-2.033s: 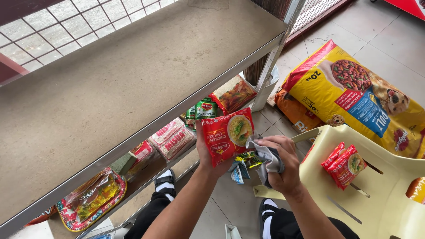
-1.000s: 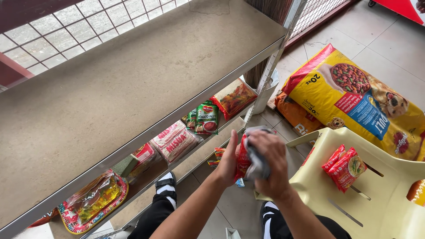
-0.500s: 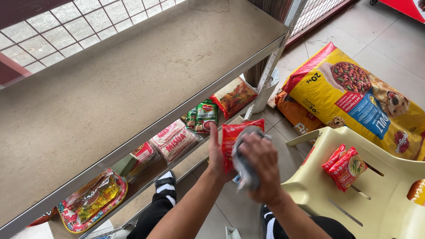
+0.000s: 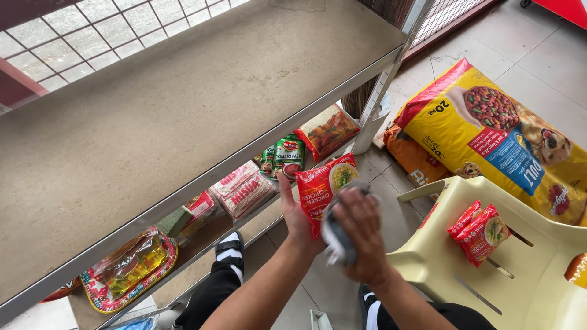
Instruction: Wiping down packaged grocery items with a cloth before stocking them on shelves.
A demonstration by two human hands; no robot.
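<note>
Left hand (image 4: pixel 298 217) grips red noodle packet (image 4: pixel 324 186), fingers closed behind it. Right hand (image 4: pixel 361 229) clutches grey cloth (image 4: pixel 335 235), pressing against packet, beside cream plastic chair (image 4: pixel 538 256).

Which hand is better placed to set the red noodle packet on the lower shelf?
Left, probably. The left hand already holds the red noodle packet on the side nearest the lower shelf. The right hand is pressing a grey cloth against it.
</note>
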